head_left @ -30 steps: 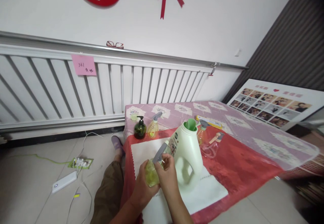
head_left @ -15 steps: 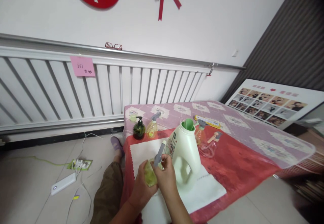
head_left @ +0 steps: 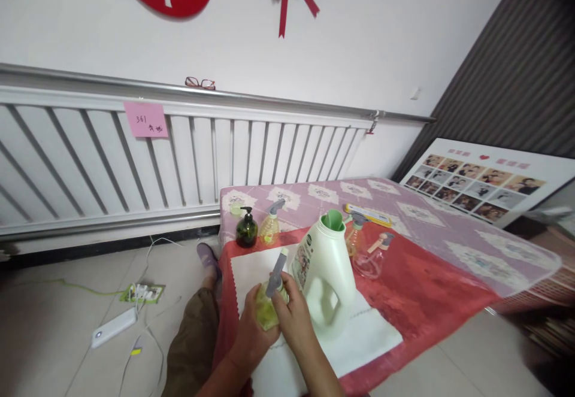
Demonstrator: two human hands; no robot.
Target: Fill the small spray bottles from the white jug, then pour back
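Note:
My left hand (head_left: 252,329) is wrapped round the body of a yellow-green spray bottle (head_left: 266,313). At the bottle's neck, the fingers of my right hand (head_left: 291,307) are closed on its grey trigger head (head_left: 275,277), whose pale nozzle points up and away. Just right of my hands a large white-green detergent jug (head_left: 330,265) stands upright, with a green spout (head_left: 333,220) showing in its mouth. Under the jug and my hands lies a white cloth (head_left: 372,334).
Behind the cloth stand a dark green pump bottle (head_left: 247,229) and a yellowish spray bottle (head_left: 270,224). Right of the jug are another spray bottle (head_left: 354,238) and a clear pinkish one (head_left: 371,260). A power strip (head_left: 142,293) and cables lie on the floor.
The trigger head has turned a little in my right hand, its nozzle shifting left. My right hand's fingers have shifted round it. The left hand keeps its hold on the bottle.

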